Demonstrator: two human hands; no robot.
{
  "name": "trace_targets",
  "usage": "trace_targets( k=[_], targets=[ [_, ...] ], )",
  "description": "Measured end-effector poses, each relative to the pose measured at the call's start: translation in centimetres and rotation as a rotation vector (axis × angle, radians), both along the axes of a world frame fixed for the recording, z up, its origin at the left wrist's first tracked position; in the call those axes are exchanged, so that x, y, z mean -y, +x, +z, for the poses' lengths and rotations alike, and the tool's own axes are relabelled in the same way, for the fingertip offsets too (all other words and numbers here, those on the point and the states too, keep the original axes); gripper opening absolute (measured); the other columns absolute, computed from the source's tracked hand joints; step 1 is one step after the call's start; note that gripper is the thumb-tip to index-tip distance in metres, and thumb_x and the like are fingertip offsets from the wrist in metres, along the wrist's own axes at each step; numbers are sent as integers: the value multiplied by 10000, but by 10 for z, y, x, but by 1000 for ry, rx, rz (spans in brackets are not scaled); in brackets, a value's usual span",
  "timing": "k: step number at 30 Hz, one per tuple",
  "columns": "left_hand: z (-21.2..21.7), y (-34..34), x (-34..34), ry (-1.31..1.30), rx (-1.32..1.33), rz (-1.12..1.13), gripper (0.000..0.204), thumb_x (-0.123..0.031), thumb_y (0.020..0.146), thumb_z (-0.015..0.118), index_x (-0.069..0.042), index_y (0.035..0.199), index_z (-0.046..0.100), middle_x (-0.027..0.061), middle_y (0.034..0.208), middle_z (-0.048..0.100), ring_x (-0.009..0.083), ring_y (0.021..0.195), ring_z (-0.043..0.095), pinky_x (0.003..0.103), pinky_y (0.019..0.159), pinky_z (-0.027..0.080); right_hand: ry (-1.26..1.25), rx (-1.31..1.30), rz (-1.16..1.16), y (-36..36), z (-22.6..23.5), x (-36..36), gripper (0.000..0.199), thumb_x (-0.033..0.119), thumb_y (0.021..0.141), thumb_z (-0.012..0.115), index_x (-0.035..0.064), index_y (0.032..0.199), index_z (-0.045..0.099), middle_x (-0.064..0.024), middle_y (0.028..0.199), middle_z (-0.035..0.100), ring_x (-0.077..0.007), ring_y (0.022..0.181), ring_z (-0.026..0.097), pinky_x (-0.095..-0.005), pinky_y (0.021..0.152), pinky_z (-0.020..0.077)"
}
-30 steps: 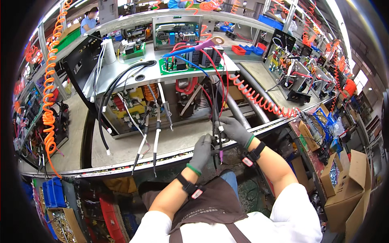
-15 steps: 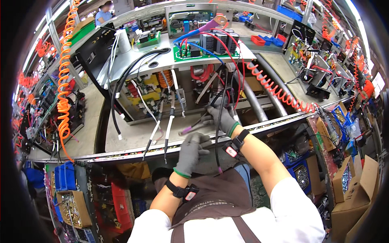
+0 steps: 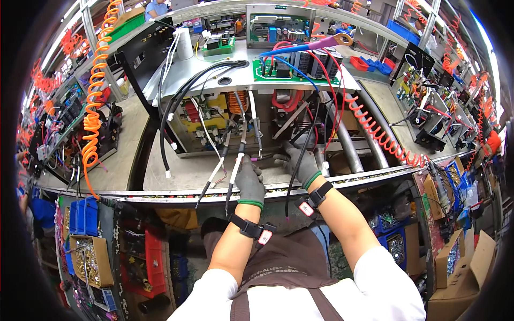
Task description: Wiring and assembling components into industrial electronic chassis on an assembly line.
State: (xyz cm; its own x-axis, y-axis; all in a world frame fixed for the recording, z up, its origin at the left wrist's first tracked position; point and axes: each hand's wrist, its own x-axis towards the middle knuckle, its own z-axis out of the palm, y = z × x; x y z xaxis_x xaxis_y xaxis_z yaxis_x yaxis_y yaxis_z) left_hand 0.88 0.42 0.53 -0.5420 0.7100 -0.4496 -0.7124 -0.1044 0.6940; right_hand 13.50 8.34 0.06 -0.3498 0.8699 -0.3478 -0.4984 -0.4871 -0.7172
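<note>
My right hand (image 3: 301, 165), in a grey glove with a green cuff, reaches to the front of an open metal chassis (image 3: 300, 85). Its fingers close round a black cable whose pink-sleeved end (image 3: 262, 158) points left. My left hand (image 3: 249, 181), gloved alike, is just below that sleeve and beside the white-and-black cables (image 3: 235, 166) hanging from the chassis. Its fingertips are partly hidden, so I cannot tell whether they grip anything. Another black cable (image 3: 292, 184) hangs past my right hand over the bench edge. Inside the chassis show an orange coil (image 3: 236, 102) and a red coil (image 3: 288, 99).
A green circuit board (image 3: 273, 72) and a blue cable with a ring lug (image 3: 342, 39) lie on the chassis top. Metal rollers (image 3: 349, 142) run to the right. Coiled orange hoses (image 3: 91, 112) hang at the left. Boxes of small parts (image 3: 88, 262) stand below the bench.
My left hand has moved up and forward from the bench edge to the hanging cables. The right hand stays near the chassis front. The whole view has shifted slightly.
</note>
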Motion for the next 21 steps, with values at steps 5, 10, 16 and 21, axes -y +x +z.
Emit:
trace_targets(
  k=[5, 10, 16, 21],
  targets=[
    [-16, -18, -9, -135, 5, -75, 343, -456, 888, 525, -178, 704, 448, -56, 492, 370, 72, 349, 314, 244, 312, 200, 908, 1031, -297, 10, 23, 23, 404, 337, 746, 753, 66, 1001, 597, -131, 952, 611, -261, 810, 616, -377, 664, 489],
    [-12, -15, -13, -228, -51, -81, 346, -476, 887, 507, -190, 702, 450, -69, 499, 372, 68, 351, 306, 256, 321, 189, 1639, 1518, -313, 30, 48, 17, 427, 319, 663, 757, 173, 1043, 628, -105, 1099, 594, -269, 1099, 496, -460, 929, 362],
    [-8, -15, -19, -286, -72, -101, 360, -498, 897, 483, -192, 710, 459, -66, 520, 404, 67, 368, 326, 249, 334, 211, 1720, 1517, 87, 34, 30, -10, 237, 249, 791, 636, 217, 1026, 644, -71, 1010, 636, -308, 1030, 551, -446, 890, 412],
    [-12, -18, -27, -149, 17, -170, 330, -442, 919, 473, -167, 736, 460, -55, 546, 427, 66, 393, 361, 240, 336, 236, 1806, 1498, -85, 17, 33, -16, 167, 236, 818, 605, 132, 947, 624, -126, 857, 605, -355, 794, 583, -469, 689, 473]
  ],
)
